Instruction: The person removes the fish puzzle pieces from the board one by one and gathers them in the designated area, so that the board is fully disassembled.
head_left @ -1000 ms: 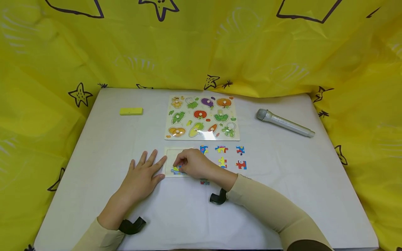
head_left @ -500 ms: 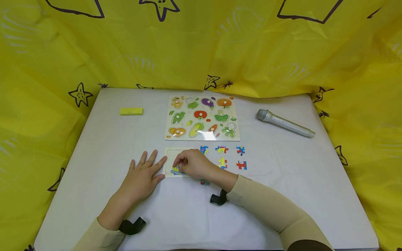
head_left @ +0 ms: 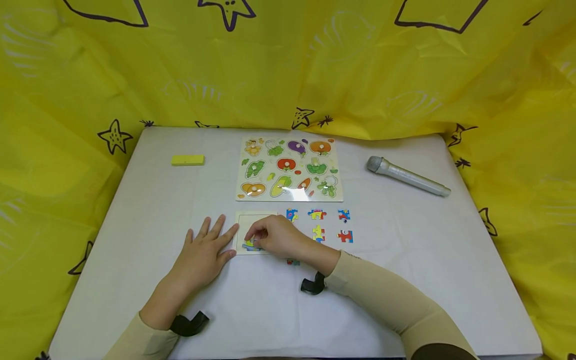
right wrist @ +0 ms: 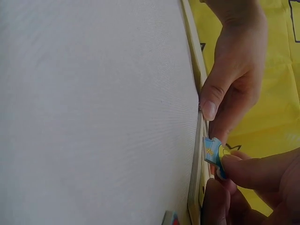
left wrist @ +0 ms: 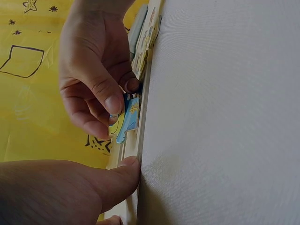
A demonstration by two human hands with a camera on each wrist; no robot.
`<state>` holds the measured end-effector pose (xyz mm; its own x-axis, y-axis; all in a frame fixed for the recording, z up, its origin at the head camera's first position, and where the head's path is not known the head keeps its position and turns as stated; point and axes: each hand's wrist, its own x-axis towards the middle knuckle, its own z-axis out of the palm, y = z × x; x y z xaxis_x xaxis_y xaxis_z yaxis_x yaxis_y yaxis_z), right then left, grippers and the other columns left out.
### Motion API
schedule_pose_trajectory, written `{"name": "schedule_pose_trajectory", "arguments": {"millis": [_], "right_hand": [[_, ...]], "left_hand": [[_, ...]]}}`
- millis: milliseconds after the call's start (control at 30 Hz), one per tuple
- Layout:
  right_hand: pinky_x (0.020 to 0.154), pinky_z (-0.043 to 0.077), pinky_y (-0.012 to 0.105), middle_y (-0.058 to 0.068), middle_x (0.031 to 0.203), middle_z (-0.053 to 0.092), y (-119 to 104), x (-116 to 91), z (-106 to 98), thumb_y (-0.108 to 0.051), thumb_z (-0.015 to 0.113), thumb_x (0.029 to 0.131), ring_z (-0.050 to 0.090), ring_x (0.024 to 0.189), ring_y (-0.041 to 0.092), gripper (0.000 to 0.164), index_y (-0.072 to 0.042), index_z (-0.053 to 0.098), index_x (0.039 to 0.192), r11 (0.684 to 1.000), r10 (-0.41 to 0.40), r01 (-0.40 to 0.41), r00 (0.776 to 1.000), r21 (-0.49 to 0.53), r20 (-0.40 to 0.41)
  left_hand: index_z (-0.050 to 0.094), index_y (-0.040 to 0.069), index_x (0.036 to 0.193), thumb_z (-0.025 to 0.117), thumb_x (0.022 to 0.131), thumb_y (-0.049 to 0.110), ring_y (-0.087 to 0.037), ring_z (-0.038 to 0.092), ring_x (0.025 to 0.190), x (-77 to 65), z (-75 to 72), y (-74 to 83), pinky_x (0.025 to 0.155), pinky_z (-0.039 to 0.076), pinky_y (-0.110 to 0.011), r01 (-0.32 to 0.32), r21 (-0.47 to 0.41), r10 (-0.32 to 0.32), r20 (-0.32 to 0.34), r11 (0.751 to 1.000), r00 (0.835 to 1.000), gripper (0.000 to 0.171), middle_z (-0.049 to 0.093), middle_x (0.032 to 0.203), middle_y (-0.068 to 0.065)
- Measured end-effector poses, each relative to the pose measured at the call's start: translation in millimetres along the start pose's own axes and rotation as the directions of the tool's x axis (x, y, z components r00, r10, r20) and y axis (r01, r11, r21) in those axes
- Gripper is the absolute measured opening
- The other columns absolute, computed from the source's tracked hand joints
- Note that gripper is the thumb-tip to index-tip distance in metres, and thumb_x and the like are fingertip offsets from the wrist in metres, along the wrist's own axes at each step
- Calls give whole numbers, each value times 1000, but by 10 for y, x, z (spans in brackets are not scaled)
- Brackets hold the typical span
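Note:
My right hand (head_left: 282,236) pinches a blue and yellow jigsaw piece (head_left: 250,247) over the lower part of a small wooden puzzle tray (head_left: 243,222). An orange starfish mark shows on the jigsaw piece (left wrist: 131,115) in the left wrist view, where it looks tilted above the tray's base. With fingers spread, my left hand (head_left: 202,252) lies on the table, its thumb and index fingertip touching the tray's left edge. Right of the tray lie several loose jigsaw pieces, among them a red one (head_left: 345,236) and a yellow one (head_left: 318,233). My right hand hides the tray's right side.
Behind the tray lies a vegetable peg puzzle board (head_left: 289,170). A yellow block (head_left: 188,160) sits at the back left, a silver microphone (head_left: 407,176) at the back right. A yellow patterned curtain (head_left: 270,75) surrounds the white table (head_left: 396,240) on three sides.
My right hand has shifted slightly to the left with the jigsaw piece between its fingers. My left hand stays where it was.

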<state>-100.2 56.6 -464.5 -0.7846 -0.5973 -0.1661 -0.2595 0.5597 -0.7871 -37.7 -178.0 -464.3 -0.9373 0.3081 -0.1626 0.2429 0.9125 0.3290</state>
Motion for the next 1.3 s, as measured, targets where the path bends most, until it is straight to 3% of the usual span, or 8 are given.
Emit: {"name": "schedule_pose_trajectory", "arguments": {"millis": [167,300,567,967,1300], "right_hand": [[69,50,22,-10,85,72,-23,-10,-17,-6,75,97,61,77,9,20,-22,84,103,999,23,-23,999,34,-25],[65,52,22,-5,84,70,-50,-24,-45,-5,73,98,64,71,9,21,-21,84,106,991,77,-72,996,116,-38],[62,63,28,5,88,68,-80,-71,-144,-1,74,98,74,69,18,19,-15,83,107,958,131,-126,991,257,-4],[66,66,34,8,89,67,23,-264,-326,-1,74,98,75,71,23,19,-17,84,102,928,250,-239,968,287,-2],[65,61,27,7,87,64,202,-466,-485,1,75,96,75,69,20,19,-14,85,103,916,314,-297,949,268,-20]], "left_hand": [[48,26,164,68,105,37,-56,24,161,-2,1,6,119,21,-87,3,-4,-3,1,1000,1000,62,33,175,-18],[48,27,164,68,105,37,-56,23,161,-1,0,12,119,21,-87,8,-1,-8,7,1000,1000,63,32,175,-17],[48,27,164,67,106,38,-56,23,162,3,-6,10,120,20,-87,8,-2,-8,11,1000,1000,62,32,176,-17],[46,27,165,67,106,38,-56,21,162,3,4,14,120,19,-87,15,-3,-15,17,1000,1000,64,30,176,-17],[45,26,165,68,105,38,-56,19,163,3,8,14,121,17,-87,24,-7,-24,21,1000,1000,65,30,177,-17]]}}
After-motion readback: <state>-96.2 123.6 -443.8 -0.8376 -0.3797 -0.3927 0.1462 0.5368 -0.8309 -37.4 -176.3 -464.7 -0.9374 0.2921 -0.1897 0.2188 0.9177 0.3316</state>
